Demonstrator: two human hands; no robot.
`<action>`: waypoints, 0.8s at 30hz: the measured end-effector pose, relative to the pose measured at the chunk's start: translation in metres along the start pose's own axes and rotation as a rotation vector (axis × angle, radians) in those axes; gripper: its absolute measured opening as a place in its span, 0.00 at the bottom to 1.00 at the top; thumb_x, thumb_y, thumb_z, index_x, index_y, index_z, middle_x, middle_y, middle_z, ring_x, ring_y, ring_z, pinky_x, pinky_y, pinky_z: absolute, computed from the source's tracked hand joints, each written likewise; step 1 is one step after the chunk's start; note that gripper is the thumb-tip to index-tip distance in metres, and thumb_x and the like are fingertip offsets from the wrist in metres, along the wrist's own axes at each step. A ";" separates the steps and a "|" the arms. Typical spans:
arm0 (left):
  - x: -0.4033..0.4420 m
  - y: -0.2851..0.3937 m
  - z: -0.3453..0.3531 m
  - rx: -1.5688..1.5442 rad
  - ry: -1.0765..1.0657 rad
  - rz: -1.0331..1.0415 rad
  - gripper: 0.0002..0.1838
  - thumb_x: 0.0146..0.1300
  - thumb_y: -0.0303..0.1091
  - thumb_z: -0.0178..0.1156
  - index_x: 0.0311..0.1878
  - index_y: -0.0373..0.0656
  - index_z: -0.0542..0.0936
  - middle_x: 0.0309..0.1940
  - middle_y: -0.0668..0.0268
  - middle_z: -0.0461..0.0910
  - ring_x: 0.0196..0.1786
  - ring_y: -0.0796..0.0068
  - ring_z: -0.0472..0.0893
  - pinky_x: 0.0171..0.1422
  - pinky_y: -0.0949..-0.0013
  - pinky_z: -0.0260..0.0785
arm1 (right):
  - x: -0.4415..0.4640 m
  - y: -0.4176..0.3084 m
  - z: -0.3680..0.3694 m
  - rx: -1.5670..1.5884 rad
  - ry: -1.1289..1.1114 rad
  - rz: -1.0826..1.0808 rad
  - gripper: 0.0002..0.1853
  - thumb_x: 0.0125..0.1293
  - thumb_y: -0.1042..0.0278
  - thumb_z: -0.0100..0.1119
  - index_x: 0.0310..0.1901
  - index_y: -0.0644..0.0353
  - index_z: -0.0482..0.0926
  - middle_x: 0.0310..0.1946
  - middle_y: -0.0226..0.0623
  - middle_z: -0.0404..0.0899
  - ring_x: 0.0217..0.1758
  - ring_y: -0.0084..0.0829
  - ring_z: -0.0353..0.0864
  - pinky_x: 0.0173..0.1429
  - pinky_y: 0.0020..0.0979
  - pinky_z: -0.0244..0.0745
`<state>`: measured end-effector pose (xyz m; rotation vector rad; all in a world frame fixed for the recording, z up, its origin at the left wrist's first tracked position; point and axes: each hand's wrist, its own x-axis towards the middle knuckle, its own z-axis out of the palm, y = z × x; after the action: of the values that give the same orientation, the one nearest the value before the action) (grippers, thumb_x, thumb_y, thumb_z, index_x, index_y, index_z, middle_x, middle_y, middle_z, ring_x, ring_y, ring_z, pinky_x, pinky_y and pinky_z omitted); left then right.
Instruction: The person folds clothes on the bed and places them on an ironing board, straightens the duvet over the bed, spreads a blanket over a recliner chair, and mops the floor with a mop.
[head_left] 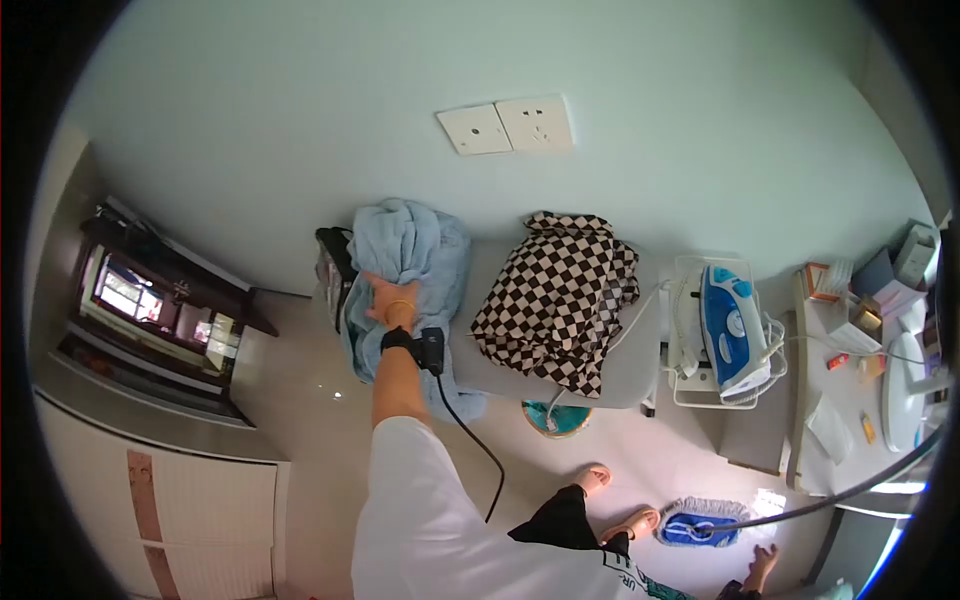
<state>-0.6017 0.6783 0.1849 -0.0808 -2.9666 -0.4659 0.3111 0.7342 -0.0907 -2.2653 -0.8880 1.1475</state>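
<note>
My left hand (392, 299) is on a light-blue towel (405, 240), its fingers partly sunk in the folds and closed on the cloth. A black strap with a small device and a cable is around that wrist. The towel lies bunched at the left end of a grey ironing board (490, 375), part of it hanging over the front edge. Beside it on the board sits a folded black-and-beige checkered cloth (560, 295). Low at the right, my right hand (762, 568) hangs away from the board with its fingers apart, holding nothing.
A blue-and-white iron (732, 330) rests on the board's right-end rack, its cord coiled beside it. Wall sockets (507, 125) are above. A blue mop (700, 525) lies on the floor near my feet. A cluttered white desk (815, 400) stands right; a teal bin (556, 417) is below.
</note>
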 end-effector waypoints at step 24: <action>-0.311 -0.037 -0.402 -0.790 -0.413 1.158 0.20 0.57 0.35 0.48 0.50 0.34 0.67 0.44 0.58 0.72 0.48 0.69 0.72 0.51 0.67 0.65 | -0.240 -0.166 -0.007 -0.163 -0.957 -1.081 0.28 0.49 0.58 0.64 0.51 0.59 0.68 0.45 0.39 0.72 0.49 0.34 0.71 0.50 0.34 0.69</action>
<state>-0.2455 0.5088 0.5084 -1.9472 -2.2154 -1.4051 0.1528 0.6770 0.1481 -0.8222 -2.2013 1.5198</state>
